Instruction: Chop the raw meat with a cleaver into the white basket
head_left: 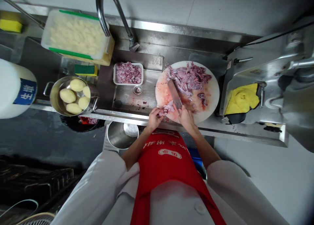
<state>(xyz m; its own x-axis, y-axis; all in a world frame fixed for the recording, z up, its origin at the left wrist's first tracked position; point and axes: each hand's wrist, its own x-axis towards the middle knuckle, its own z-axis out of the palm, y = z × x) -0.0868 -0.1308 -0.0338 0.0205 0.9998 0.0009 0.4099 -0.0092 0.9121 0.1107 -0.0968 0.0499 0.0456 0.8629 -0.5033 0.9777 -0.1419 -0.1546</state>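
A round white cutting board (pixel 163 87) lies at the right end of the sink, stained red. My right hand (pixel 186 117) is closed around the handle of a cleaver (pixel 174 94), whose blade points away from me over the board. At the board's near left edge, my left hand (pixel 155 119) grips a piece of pale pink raw meat (pixel 167 108), close to the blade. A heap of raw meat (pixel 191 76) covers the board's far side. A small dark red scrap (pixel 202 99) lies apart from it. The cleaver's handle is mostly hidden by my fingers.
In the sink stands a white basket (pixel 114 75) of chopped meat, under a curved faucet (pixel 120 12). Leftward are a pot (pixel 55 99) of peeled potatoes and a lidded plastic tub (pixel 76 33). A yellow cloth (pixel 241 97) lies at right; a steel bucket (pixel 117 136) stands below.
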